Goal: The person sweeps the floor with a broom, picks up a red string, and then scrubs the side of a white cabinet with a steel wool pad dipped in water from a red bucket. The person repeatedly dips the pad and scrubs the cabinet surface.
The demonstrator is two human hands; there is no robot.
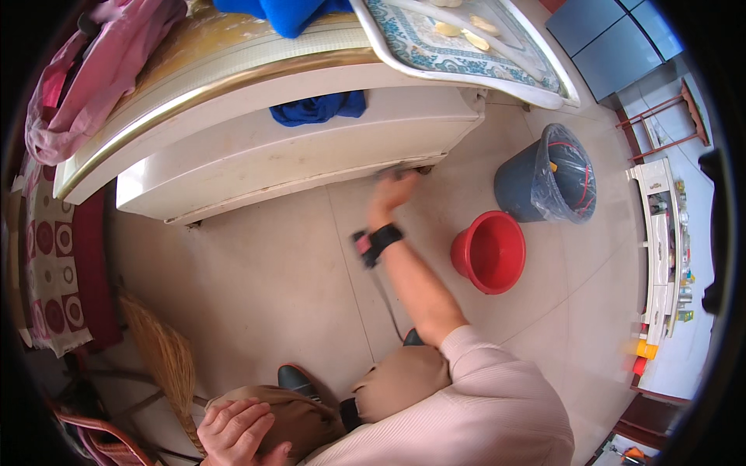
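My right hand (395, 192) reaches to the lower edge of a white coffee table's base (303, 157), close to its right corner. Motion blurs it, and a greyish, indistinct thing shows at the fingertips. Whether it is held there cannot be made out. A black strap with a small device (373, 243) wraps that wrist, and a cable hangs from it. My left hand (239, 428) is at my left knee, palm down with the thumb apart, holding nothing visible. A blue cloth (319, 109) lies on the table's lower shelf.
To the right stand a red plastic bucket (473, 253) and a blue-grey bin (516, 183) with a clear liner. A straw broom (160, 343) leans at left. On the tabletop are a patterned tray (408, 55), blue fabric (285, 14) and a pink plastic bag (116, 70).
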